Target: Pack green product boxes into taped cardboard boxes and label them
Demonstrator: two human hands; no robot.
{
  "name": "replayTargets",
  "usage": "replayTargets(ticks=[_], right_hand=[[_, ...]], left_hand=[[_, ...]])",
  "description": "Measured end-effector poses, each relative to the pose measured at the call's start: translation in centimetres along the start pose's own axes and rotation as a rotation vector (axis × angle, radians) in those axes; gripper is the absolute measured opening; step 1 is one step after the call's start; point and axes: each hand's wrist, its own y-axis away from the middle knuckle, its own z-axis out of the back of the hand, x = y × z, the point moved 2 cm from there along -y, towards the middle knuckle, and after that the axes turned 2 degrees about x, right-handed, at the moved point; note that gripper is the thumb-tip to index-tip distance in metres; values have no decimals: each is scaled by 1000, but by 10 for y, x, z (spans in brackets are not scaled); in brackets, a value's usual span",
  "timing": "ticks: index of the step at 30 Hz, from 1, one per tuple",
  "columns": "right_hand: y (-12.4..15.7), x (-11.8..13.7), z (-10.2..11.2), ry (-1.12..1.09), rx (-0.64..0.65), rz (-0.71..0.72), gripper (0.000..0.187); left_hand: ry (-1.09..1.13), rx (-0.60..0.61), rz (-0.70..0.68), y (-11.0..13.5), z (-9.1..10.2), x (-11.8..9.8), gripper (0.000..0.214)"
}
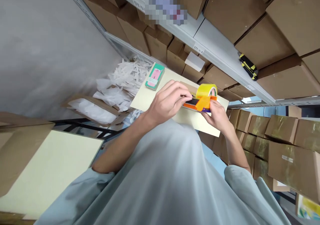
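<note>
I am holding an orange tape dispenser [204, 102] in front of me, over the bench [208, 126]; whether it is resting on the surface, I cannot tell. A yellow tape roll [203, 89] is sitting in its far side. My right fingers [215, 107] are gripping the dispenser's right end. My left fingers [176, 93] are bunching together, tips touching, at the black strip [193, 101] on its left end; what they are pinching, if anything, is hidden from me.

Beyond my left hand, a green and pink box [155, 76] is lying near the bench's far left corner. Past that corner, shredded white paper [132, 71] is heaping up, and an open carton [93, 110] is holding white material nearer to me.

Ahead, brown cartons [155, 39] are standing in a row under a grey shelf [215, 34], and a white card [195, 61] is sticking out against them. Larger cartons [235, 13] are filling the shelf above, with a black and yellow cutter [247, 66] lying near its edge. On my right, taped cartons [292, 156] are stacking up. At my lower left, a brown carton [27, 145] is standing on a pale board [62, 171].
</note>
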Motion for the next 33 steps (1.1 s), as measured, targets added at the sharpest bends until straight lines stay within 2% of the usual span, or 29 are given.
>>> replayTargets(ticks=[4, 8, 11, 14, 18, 22, 28, 33], right_hand=[[4, -6, 9, -20, 211, -111, 35], [0, -31, 28, -200, 516, -298, 45], [-19, -55, 39, -452, 709, -426, 49], [-45, -78, 36, -676, 856, -498, 54], [-71, -103, 20, -793, 1031, -564, 58], [-85, -117, 7, -784, 1154, -594, 63], [-97, -124, 2, -748, 1230, -618, 68], [-105, -123, -1, -772, 1250, -649, 69]], left_hand=[[87, -58, 178, 19, -5, 31, 43], [229, -159, 437, 38, -7, 88, 44], [340, -170, 593, 46, -18, 132, 42], [430, -178, 724, 52, -36, 159, 37], [483, -240, 896, 59, -52, 169, 23], [518, -272, 1036, 61, -53, 169, 12], [547, -258, 1186, 64, -54, 182, 11], [673, -222, 1301, 70, -69, 200, 14]])
